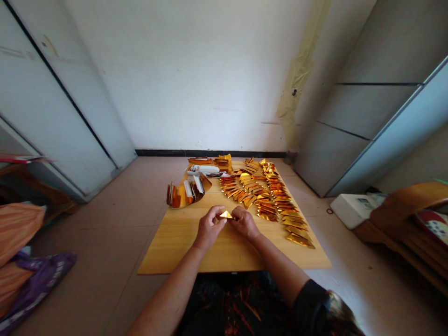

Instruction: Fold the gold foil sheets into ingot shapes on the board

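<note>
Between my two hands, over the middle of the wooden table (175, 247), is a small piece of gold foil paper (226, 214) folded to a triangular point. My left hand (210, 226) pinches its left side with thumb and fingers. On its right side, my right hand (246, 223) has its fingers curled in and grips the same paper. Rows of folded gold paper pieces (280, 200) overlap on the right half of the table. A curved stack of gold and white sheets (185, 193) stands at the left, beyond my left hand.
Further gold sheets (210, 162) and a white bundle (204, 170) lie at the table's far edge. A white wall is behind. Grey cabinets (364, 107) stand at right, beside a white box (353, 210) and wooden furniture (402, 224). A purple bag (45, 280) lies at left.
</note>
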`<state>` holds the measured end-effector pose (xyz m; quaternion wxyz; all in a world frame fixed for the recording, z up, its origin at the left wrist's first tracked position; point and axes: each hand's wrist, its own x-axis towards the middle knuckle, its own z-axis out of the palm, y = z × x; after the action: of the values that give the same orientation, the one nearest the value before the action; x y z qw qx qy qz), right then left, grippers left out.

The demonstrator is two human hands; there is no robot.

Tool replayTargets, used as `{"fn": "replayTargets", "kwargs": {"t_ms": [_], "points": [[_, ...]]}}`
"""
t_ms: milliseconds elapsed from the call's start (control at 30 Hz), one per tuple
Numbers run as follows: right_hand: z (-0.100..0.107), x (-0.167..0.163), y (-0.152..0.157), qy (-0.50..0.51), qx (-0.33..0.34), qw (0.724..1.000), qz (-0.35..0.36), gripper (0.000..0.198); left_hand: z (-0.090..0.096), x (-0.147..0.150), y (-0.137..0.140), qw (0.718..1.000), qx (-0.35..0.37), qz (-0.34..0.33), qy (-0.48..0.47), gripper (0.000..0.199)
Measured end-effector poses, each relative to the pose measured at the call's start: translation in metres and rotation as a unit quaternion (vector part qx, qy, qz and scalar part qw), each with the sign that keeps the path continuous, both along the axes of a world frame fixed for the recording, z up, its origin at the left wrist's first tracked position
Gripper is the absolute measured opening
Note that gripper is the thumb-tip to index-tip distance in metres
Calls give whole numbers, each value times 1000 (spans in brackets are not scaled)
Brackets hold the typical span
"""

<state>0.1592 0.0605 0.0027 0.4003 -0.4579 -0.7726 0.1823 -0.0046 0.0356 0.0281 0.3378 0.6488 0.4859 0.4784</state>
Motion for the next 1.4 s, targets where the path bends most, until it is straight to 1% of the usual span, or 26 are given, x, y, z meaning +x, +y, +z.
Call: {"fn": "replayTargets", "kwargs": {"t_ms": [67,167,233,300,367,467,533,600,667,700,733,767,800,867,900,933,1000,1033,1100,1200,1300,1333,1400], "points": [[-1,0,-1,20,-21,1000,5,20,1,-1,-1,1000,27,0,16,26],[-2,1,-5,62,-75,995,32,18,1,-3,-1,998,40,-27,27,19],[-2,2,-8,100,-116,987,44,17,0,-4,1,999,30,-34,20,17],[-2,3,-10,139,-164,975,54,18,-1,-4,4,999,4,-39,9,12],[-1,3,-12,175,-207,961,62,17,-3,-3,7,999,-22,-47,-9,14],[-1,-1,-13,216,-241,944,69,16,-4,0,9,998,-25,-57,-14,16],[-2,-4,-12,234,-249,937,72,18,-4,1,9,998,1,-46,33,14],[-3,-7,-11,236,-238,941,44,19,-4,2,9,993,39,-13,115,14],[-5,-10,-11,226,-202,952,-26,22,-4,1,9,974,82,40,207,14],[-6,-11,-12,222,-183,956,-58,24,-3,1,9,960,105,66,251,14],[-7,-12,-12,224,-170,957,-74,26,-3,1,8,944,130,88,291,15],[-8,-13,-13,233,-164,956,-69,28,-3,0,8,926,156,103,327,15],[-10,-14,-14,247,-166,953,-48,30,-3,0,8,909,182,111,360,15],[-12,-15,-16,271,-171,947,4,35,-5,0,8,877,224,114,410,16],[-13,-15,-16,268,-166,949,16,38,-7,0,8,865,237,112,429,17],[-13,-14,-16,252,-152,956,16,38,-9,0,8,856,244,108,442,18],[-13,-12,-16,186,-107,977,2,34,-14,0,7,849,248,97,457,18],[-13,-11,-16,148,-84,985,-3,31,-16,0,7,849,248,86,459,17],[-12,-9,-15,92,-55,994,-6,25,-19,1,5,852,249,65,455,15],[-10,-7,-13,68,-51,996,-7,17,-21,2,5,869,243,46,428,13],[-7,-5,-10,94,-78,992,-23,12,-25,-3,9,909,217,45,352,8],[-6,-5,-8,117,-99,987,-38,11,-27,-5,12,925,204,54,315,10],[-4,-5,-7,176,-160,969,-69,9,-31,-11,16,954,169,95,230,21]]}}
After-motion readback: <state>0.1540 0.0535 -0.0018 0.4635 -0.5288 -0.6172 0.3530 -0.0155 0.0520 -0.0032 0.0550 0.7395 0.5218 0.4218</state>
